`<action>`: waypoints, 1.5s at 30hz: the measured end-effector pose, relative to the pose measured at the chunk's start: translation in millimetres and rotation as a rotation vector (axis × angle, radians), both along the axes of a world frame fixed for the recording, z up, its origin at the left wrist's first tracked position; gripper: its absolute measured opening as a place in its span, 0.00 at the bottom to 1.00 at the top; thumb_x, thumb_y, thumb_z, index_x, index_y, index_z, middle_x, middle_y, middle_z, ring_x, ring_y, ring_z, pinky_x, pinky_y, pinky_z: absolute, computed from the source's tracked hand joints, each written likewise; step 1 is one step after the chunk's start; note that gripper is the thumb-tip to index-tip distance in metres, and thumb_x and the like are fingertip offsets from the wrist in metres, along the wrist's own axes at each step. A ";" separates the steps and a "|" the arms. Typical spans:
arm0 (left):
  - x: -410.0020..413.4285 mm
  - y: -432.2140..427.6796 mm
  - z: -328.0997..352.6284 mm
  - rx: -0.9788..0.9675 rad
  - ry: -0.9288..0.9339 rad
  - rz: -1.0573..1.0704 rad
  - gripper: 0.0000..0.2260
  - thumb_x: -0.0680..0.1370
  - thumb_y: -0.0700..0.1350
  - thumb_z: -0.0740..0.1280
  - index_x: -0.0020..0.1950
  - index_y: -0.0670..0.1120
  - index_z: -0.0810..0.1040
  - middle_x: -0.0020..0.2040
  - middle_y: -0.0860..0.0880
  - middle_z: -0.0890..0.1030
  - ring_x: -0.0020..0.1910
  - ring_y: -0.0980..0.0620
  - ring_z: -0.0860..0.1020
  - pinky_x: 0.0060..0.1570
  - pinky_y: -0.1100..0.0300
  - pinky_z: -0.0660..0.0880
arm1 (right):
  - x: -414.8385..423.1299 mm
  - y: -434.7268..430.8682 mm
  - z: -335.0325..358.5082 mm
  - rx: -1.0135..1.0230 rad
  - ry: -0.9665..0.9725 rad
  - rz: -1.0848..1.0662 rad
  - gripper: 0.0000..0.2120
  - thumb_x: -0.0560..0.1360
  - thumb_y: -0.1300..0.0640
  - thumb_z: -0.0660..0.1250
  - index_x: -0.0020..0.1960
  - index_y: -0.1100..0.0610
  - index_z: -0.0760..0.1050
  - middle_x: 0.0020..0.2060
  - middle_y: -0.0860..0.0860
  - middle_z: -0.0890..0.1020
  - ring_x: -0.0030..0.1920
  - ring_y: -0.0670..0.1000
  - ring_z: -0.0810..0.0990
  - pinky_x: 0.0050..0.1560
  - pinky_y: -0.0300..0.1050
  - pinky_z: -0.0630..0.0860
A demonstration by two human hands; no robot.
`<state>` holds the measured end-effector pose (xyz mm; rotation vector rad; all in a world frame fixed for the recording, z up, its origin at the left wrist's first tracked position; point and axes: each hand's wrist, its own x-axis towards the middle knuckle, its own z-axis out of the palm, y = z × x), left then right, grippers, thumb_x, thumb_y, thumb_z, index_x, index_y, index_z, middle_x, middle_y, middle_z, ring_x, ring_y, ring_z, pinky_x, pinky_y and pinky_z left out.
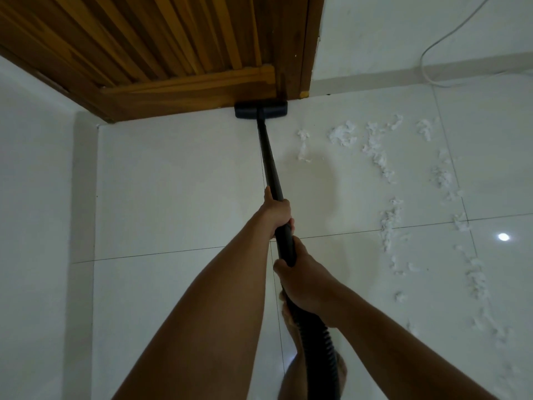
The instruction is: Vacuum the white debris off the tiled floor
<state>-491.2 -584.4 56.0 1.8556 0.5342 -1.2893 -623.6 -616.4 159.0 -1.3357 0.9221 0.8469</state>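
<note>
Left hand (277,213) and right hand (302,275) both curl round the wand (269,157). It looks stiff and light, so I grip mid-shaft. White debris (377,160) looks fluffy, weightless.

The ribbed hose (324,339) leaves the bottom edge; the white cable (422,60) exits the top.

Glossy white floor tiles (178,183), slatted varnished wooden door (150,47), matt black wand (269,160), fluffy white debris (375,151)
</note>
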 end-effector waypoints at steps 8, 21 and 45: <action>-51.2 12.5 10.9 0.000 0.016 -0.024 0.32 0.86 0.42 0.54 0.83 0.63 0.42 0.36 0.43 0.76 0.25 0.53 0.73 0.25 0.61 0.76 | -47.8 9.2 10.3 -0.032 -0.015 0.042 0.28 0.85 0.55 0.57 0.81 0.40 0.52 0.36 0.55 0.78 0.19 0.43 0.75 0.22 0.36 0.73; -179.2 33.1 27.6 0.015 0.038 0.027 0.32 0.87 0.44 0.54 0.83 0.63 0.40 0.34 0.44 0.75 0.26 0.53 0.73 0.22 0.63 0.74 | -170.4 24.0 29.6 -0.017 0.001 0.058 0.26 0.84 0.55 0.58 0.79 0.44 0.55 0.43 0.58 0.78 0.24 0.46 0.75 0.22 0.35 0.72; -306.5 1.4 60.6 0.027 0.053 -0.018 0.33 0.87 0.43 0.56 0.83 0.60 0.38 0.38 0.43 0.75 0.31 0.53 0.73 0.31 0.61 0.76 | -295.8 -5.0 46.1 -0.107 -0.050 0.157 0.27 0.83 0.54 0.58 0.80 0.49 0.56 0.39 0.50 0.76 0.34 0.49 0.77 0.43 0.47 0.78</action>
